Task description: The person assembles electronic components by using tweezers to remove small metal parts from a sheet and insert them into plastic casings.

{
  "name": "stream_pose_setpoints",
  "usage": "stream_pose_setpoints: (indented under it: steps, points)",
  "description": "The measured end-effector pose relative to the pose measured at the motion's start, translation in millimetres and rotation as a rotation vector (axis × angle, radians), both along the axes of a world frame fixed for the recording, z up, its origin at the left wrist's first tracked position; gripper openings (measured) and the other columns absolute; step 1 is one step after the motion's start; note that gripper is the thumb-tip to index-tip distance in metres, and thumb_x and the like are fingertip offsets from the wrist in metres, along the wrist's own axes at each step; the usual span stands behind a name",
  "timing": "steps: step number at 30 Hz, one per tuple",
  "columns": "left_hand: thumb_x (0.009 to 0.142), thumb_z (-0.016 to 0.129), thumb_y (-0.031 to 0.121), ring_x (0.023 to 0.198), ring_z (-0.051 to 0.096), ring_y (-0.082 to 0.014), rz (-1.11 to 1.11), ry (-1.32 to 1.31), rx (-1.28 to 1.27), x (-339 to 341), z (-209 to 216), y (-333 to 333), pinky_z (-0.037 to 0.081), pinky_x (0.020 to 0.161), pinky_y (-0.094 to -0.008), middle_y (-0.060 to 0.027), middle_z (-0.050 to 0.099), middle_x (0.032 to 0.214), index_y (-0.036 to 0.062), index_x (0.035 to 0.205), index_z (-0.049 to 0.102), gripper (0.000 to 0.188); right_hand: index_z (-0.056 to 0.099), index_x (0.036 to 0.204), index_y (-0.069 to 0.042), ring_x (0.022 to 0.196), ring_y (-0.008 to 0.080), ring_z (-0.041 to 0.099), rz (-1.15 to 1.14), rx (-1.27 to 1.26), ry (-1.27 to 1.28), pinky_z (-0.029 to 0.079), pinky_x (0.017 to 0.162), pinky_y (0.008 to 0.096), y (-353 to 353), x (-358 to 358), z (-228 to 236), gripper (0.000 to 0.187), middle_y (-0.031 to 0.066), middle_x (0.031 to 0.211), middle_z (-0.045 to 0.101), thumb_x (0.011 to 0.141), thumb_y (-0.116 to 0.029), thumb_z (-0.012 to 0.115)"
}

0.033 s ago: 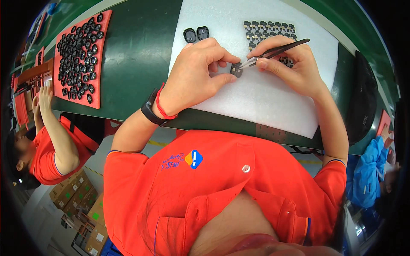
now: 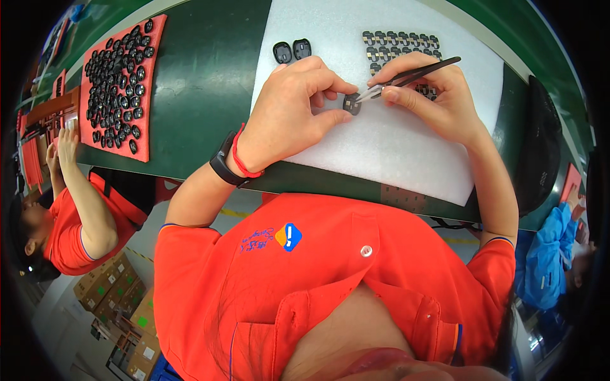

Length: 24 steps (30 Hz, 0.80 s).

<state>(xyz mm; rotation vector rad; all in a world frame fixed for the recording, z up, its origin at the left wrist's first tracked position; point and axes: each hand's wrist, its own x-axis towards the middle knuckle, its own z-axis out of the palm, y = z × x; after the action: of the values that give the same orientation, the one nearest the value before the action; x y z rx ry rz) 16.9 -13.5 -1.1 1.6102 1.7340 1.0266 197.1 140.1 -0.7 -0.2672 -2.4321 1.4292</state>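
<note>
My left hand (image 2: 293,109) pinches a small flat dark piece with pale patches (image 2: 351,105) by its edge, between thumb and forefinger, above a white foam sheet (image 2: 406,149). Black tweezers with silvery tips (image 2: 406,77) lie across the fingers of my right hand (image 2: 438,98), gripped like a pen. Their tips meet the upper right of the dark piece; whether they grip anything there is too small to tell. Just beyond my left hand rest two black oval shells (image 2: 291,51), side by side. Rows of similar dark pieces (image 2: 400,46) lie beyond my right hand, which partly hides them.
On the green table (image 2: 203,70) to the left, a red foam sheet (image 2: 154,47) carries many black oval parts. A black bag-like object (image 2: 540,149) sits at the right edge. One person in red works at left; another in blue (image 2: 548,260) is at right.
</note>
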Motion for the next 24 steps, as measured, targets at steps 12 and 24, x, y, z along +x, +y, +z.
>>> stream_pose_setpoints:
  steps: [12, 24]
  points:
    - [0.063, 0.077, 0.004, 0.056, 0.055, -0.0155, -0.001, 0.002, 0.001, 0.9, 0.1, -0.6, 0.045, 0.053, -0.0269, -0.0057, 0.058, 0.074, 0.0067, 0.089, 0.071, 0.027, 0.062, 0.101, -0.001, 0.072, 0.0101, 0.063, -0.059, -0.439, 0.031, 0.053, 0.067, 0.022, 14.6, -0.3, 0.2, 0.013, 0.0109, 0.096, 0.066, 0.089, -0.005, 0.059]
    - [0.064, 0.077, 0.004, 0.057, 0.056, -0.0155, -0.021, 0.011, 0.008, -2.4, 0.2, 1.2, 0.046, 0.054, -0.0264, -0.0055, 0.058, 0.073, 0.0068, 0.089, 0.071, 0.026, 0.063, 0.099, -0.002, 0.072, 0.0082, 0.063, -0.032, -0.349, -0.024, 0.051, 0.065, 0.0188, 5.5, -6.1, -8.0, 0.012, 0.0066, 0.093, 0.066, 0.088, -0.006, 0.062]
